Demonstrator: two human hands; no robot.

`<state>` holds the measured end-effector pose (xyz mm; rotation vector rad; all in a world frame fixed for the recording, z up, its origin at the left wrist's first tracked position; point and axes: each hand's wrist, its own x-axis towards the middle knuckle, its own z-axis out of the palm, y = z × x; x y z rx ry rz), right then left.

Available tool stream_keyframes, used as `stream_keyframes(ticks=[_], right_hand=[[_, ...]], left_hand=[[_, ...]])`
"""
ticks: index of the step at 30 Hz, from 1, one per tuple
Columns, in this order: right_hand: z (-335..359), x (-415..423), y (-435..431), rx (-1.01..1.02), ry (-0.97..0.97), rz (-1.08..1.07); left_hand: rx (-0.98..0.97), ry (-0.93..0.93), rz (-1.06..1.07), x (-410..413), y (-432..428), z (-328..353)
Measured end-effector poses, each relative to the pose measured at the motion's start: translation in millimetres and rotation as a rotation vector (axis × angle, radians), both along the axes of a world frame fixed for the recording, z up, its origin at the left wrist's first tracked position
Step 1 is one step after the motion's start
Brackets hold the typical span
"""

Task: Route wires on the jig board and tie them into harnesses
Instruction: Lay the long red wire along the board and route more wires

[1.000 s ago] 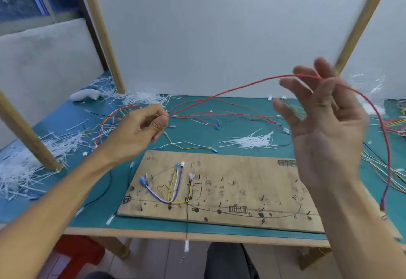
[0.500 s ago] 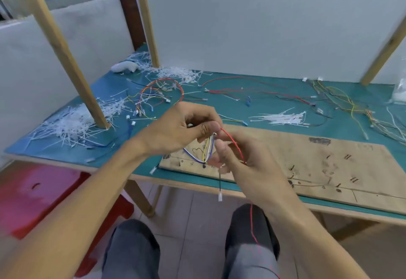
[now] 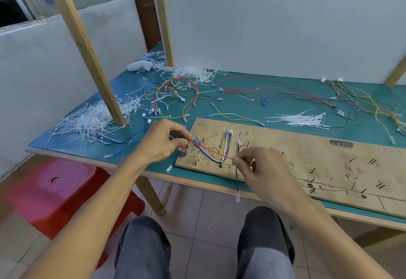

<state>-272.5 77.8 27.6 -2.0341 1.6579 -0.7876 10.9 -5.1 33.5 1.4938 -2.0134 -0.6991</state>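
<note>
the red wire (image 3: 212, 149) is stretched taut and straight between the two hands, low over the left end of the board (image 3: 318, 153), which lies flat on the bench (image 3: 241, 105); its long axis slants from far-left to near-right; the left hand (image 3: 162, 144) pinches the far end just beside a blue connector (image 3: 195, 140) at the board's left edge; the right hand (image 3: 261, 169) pinches the near part; both grips are clenched on the red wire; it crosses above the loop of wires (image 3: 227, 147) already laid, so the next move likely means lowering it along that path, with the left grip nearer the starting pin.
</note>
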Motion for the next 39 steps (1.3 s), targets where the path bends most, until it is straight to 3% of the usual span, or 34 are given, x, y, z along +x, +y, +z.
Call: stream_keyframes(ticks=[8,19,25,28,30,33,36,39], right_hand=[[-15,6,-5,-0.036,0.003,-0.009],[-21,11,-6,-0.037,-0.039,0.016],[-26,11,-5,-0.006,-0.008,-0.001],[-29,10,-1,-0.009,0.012,0.008],[-28,9,2,-0.011,0.016,0.006],[-26,5,3,-0.026,0.018,-0.026],[-22,-5,3,-0.031,0.014,-0.064],[-20,-18,7,0.01,0.002,-0.118]], left_hand=[[-0.089,-0.117,0.139,-1,-4,-12],[-0.088,-0.156,0.152,3,-5,-20],[-0.115,-0.22,0.052,-1,-6,-22],[-0.147,-0.391,0.025,-1,-1,-17],[-0.296,-0.524,0.016,-6,12,-11],[-0.506,-0.546,-0.117,-26,48,-9],[-0.418,-0.536,-0.261,-55,81,-23],[-0.382,-0.485,-0.216,-67,94,-38]])
